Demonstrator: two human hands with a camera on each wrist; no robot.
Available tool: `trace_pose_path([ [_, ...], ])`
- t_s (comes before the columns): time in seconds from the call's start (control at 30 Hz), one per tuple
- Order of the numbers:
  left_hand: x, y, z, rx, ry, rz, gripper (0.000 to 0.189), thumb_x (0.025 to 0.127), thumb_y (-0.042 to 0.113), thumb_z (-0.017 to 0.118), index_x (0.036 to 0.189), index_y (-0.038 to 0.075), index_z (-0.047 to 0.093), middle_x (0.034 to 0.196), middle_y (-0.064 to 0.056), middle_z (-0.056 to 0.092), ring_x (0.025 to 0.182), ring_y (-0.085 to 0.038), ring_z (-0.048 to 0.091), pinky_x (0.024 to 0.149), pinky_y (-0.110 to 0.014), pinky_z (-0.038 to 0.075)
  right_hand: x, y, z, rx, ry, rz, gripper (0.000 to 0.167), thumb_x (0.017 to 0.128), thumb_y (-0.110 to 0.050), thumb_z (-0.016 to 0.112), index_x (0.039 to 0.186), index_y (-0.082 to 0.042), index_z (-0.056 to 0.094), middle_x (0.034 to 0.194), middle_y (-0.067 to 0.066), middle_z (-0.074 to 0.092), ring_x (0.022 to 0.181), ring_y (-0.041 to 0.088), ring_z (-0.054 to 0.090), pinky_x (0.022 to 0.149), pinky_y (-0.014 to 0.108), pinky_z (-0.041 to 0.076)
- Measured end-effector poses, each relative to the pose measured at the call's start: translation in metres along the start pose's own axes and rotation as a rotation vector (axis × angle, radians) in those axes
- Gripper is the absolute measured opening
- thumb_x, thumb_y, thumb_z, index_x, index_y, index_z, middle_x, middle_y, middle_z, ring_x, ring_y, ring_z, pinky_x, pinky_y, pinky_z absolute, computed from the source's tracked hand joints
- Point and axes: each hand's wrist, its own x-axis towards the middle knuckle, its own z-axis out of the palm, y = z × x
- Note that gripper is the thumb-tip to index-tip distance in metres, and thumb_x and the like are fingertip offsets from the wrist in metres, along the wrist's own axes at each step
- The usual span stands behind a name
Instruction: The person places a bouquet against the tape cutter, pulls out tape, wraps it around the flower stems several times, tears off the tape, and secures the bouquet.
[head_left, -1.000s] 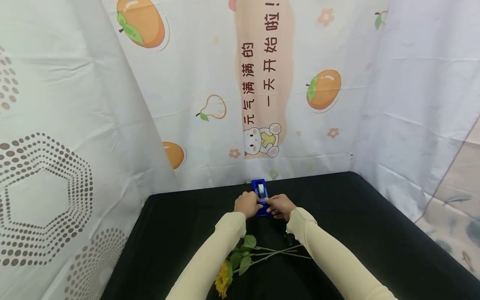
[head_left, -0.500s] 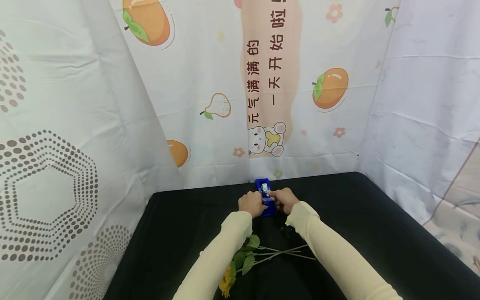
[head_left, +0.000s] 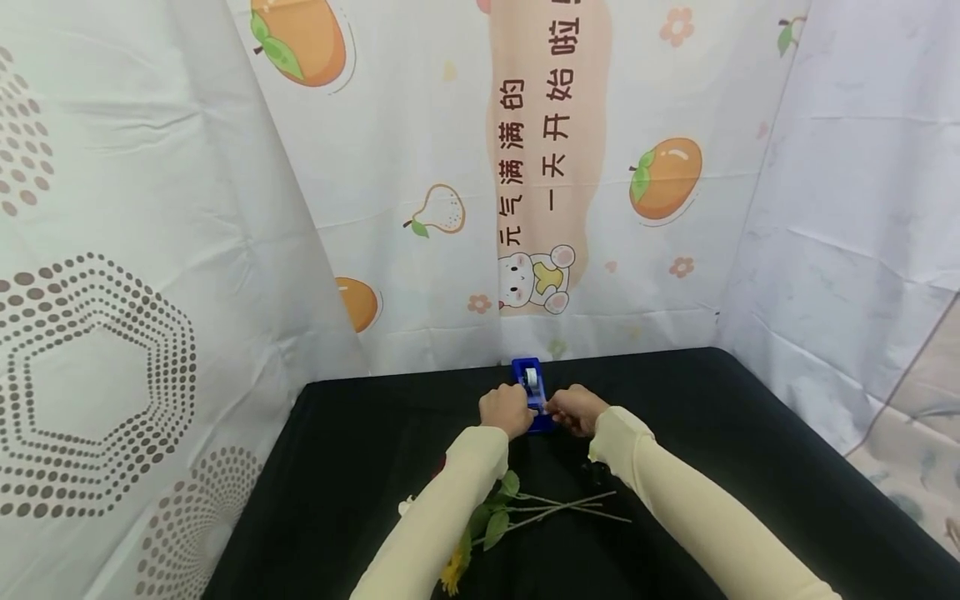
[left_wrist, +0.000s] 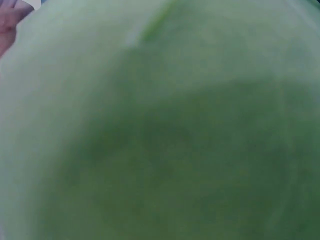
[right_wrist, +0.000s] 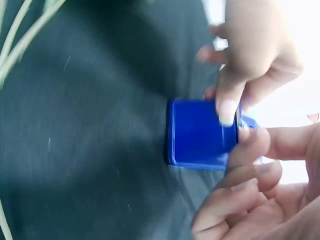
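A blue tape dispenser (head_left: 543,425) with a roll of clear tape (head_left: 532,379) stands at the table's back edge. My left hand (head_left: 506,410) holds it from the left; in the right wrist view its thumb presses on the dispenser's blue body (right_wrist: 197,132). From the right, my right hand (head_left: 577,408) is at the dispenser's cutting end, below the roll. Thumb and index finger of the right hand (right_wrist: 265,185) pinch together there, seemingly on the tape end, which the fingertips mostly hide. A blurred green surface (left_wrist: 175,150) fills most of the left wrist view.
Cut flowers lie on the black-covered table (head_left: 360,467) under the forearms: a yellow sunflower (head_left: 453,573), green leaves (head_left: 497,527) and crossed bare stems (head_left: 577,505). A small black object (head_left: 596,472) lies by the right sleeve. A printed curtain (head_left: 420,292) hangs behind the table.
Half a second ago my right fingers were up at the tape roll; now they are lower, at the cutting end. The left hand keeps its hold, and the head view has shifted slightly.
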Motion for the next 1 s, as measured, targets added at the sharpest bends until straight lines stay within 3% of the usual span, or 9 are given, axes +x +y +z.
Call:
trace_pose_path([
  [0.07, 0.0, -0.001, 0.0, -0.003, -0.006, -0.001, 0.027, 0.093, 0.039, 0.075, 0.084, 0.014, 0.072, 0.068, -0.002, 0.061, 0.053, -0.019, 0.056, 0.051, -0.037, 0.048, -0.005, -0.002, -0.001, -0.089, 0.011, -0.013, 0.026, 0.098, -0.012, 0.06, 0.072, -0.009, 0.06, 0.059, -0.001, 0.048, 0.047, 0.009, 0.036, 0.046, 0.025, 0.029],
  [0.17, 0.0, -0.002, 0.0, -0.005, -0.003, -0.004, 0.028, 0.093, 0.041, 0.076, 0.088, 0.014, 0.074, 0.071, -0.002, 0.064, 0.055, -0.019, 0.058, 0.052, -0.038, 0.049, -0.01, -0.006, -0.003, -0.128, 0.008, -0.022, 0.025, 0.097, -0.011, 0.059, 0.071, -0.01, 0.059, 0.059, -0.001, 0.049, 0.047, 0.009, 0.036, 0.046, 0.025, 0.028],
  [0.4, -0.001, -0.001, 0.0, -0.015, 0.007, 0.003, 0.029, 0.092, 0.039, 0.076, 0.093, 0.011, 0.075, 0.075, -0.004, 0.067, 0.057, -0.02, 0.06, 0.053, -0.039, 0.05, -0.018, -0.002, -0.007, -0.11, -0.037, -0.008, 0.025, 0.099, -0.015, 0.061, 0.074, -0.01, 0.06, 0.061, -0.002, 0.049, 0.049, 0.008, 0.036, 0.047, 0.024, 0.029],
  [0.6, -0.001, 0.002, 0.001, -0.019, 0.016, -0.001, 0.028, 0.091, 0.038, 0.076, 0.088, 0.01, 0.073, 0.072, -0.004, 0.066, 0.057, -0.02, 0.059, 0.053, -0.039, 0.05, -0.041, 0.001, -0.009, -0.101, -0.076, -0.02, 0.024, 0.1, -0.019, 0.062, 0.078, -0.01, 0.062, 0.065, -0.002, 0.052, 0.052, 0.009, 0.038, 0.05, 0.024, 0.033],
  [0.8, 0.001, 0.002, -0.003, -0.021, 0.014, -0.002, 0.031, 0.091, 0.04, 0.077, 0.093, 0.009, 0.075, 0.075, -0.005, 0.068, 0.058, -0.02, 0.06, 0.055, -0.039, 0.051, -0.063, -0.001, -0.011, -0.116, -0.082, -0.046, 0.024, 0.1, -0.02, 0.063, 0.078, -0.009, 0.062, 0.066, -0.001, 0.053, 0.052, 0.009, 0.038, 0.05, 0.024, 0.032],
  [1.0, -0.002, -0.001, 0.004, -0.028, 0.013, 0.006, 0.028, 0.091, 0.037, 0.076, 0.088, 0.009, 0.073, 0.071, -0.004, 0.065, 0.054, -0.019, 0.057, 0.051, -0.038, 0.049, -0.076, 0.01, 0.0, -0.148, -0.083, -0.053, 0.025, 0.098, -0.019, 0.065, 0.075, -0.012, 0.064, 0.065, 0.0, 0.052, 0.051, 0.011, 0.036, 0.048, 0.025, 0.031],
])
